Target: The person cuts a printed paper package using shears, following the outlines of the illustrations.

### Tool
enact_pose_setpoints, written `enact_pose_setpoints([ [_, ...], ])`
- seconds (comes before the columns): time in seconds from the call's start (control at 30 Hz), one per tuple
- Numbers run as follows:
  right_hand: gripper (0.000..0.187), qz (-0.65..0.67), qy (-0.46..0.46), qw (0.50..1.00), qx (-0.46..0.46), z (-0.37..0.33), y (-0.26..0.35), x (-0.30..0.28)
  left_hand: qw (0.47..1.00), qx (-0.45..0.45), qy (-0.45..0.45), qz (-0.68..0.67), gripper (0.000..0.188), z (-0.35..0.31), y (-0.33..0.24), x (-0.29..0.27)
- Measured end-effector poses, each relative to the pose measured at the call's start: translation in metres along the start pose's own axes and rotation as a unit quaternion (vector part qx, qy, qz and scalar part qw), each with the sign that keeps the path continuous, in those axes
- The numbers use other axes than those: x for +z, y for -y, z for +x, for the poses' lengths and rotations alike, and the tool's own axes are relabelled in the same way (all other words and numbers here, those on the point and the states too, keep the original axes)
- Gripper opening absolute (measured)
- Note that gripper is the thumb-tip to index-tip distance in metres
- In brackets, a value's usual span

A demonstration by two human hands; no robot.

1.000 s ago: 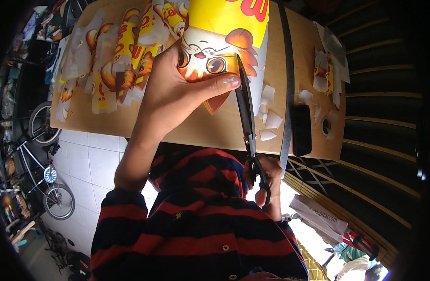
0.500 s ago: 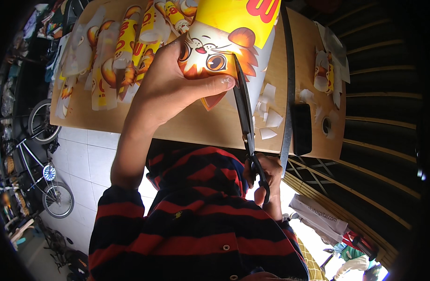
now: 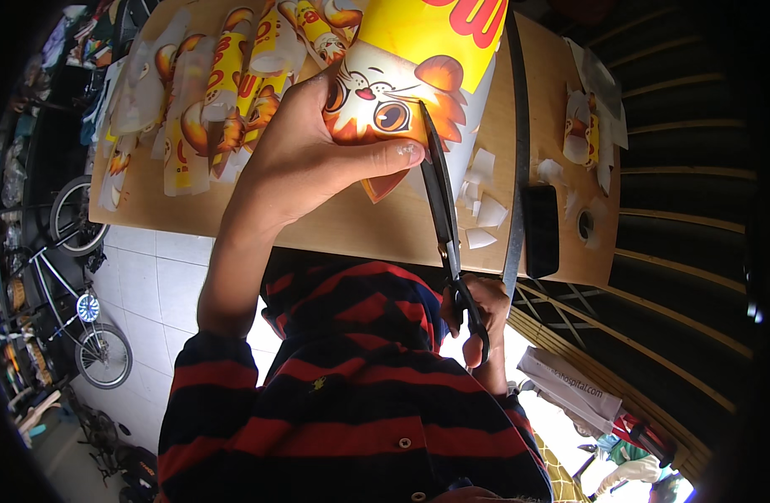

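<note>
My left hand [image 3: 305,168] grips a curved printed sheet [image 3: 410,46], its thumb pressed along the lower edge. The sheet is yellow with red lettering and carries an orange-and-white cartoon animal face with big brown eyes. In my right hand [image 3: 487,306] are long black scissors [image 3: 441,201], fingers wrapped round the handles. Their blades point up and lie against the sheet beside the orange fur, right by my left thumb. An orange pointed piece of the print hangs below that thumb.
Several cut-out prints [image 3: 226,75] lie at the left of the wooden table [image 3: 318,235]. White paper scraps [image 3: 490,211] sit right of the scissors, near a dark metal strip [image 3: 516,151] and a black phone [image 3: 541,232]. A tape roll [image 3: 585,222] and more cut pieces [image 3: 579,130] are farther right.
The sheet and both hands have shifted slightly to the right and down. The scissors have moved with them, their tips still at the printed fur.
</note>
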State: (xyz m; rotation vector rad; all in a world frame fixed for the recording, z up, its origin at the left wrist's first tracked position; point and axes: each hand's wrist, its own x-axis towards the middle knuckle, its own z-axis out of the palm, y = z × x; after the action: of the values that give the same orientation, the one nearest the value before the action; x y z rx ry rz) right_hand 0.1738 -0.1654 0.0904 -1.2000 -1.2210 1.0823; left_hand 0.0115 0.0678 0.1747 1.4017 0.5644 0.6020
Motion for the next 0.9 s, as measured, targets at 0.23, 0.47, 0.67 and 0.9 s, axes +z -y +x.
enact_pose_setpoints([
  [0.23, 0.082, -0.014, 0.004, 1.0, -0.004, 0.002, -0.001, -0.004, 0.999, 0.005, 0.002, 0.044, 0.052, 0.003, 0.0, -0.003],
  [0.47, 0.079, -0.018, 0.011, 1.0, -0.001, 0.003, -0.001, -0.01, 0.999, -0.014, 0.03, 0.037, 0.051, 0.007, -0.005, -0.007],
  [0.67, 0.078, -0.007, 0.003, 1.0, 0.02, -0.001, -0.007, -0.014, 0.999, -0.013, 0.031, 0.027, 0.051, 0.01, 0.003, -0.008],
  [0.9, 0.077, -0.017, -0.011, 0.999, 0.035, 0.002, -0.004, -0.011, 0.999, -0.021, 0.037, -0.012, 0.053, 0.012, 0.003, -0.003],
])
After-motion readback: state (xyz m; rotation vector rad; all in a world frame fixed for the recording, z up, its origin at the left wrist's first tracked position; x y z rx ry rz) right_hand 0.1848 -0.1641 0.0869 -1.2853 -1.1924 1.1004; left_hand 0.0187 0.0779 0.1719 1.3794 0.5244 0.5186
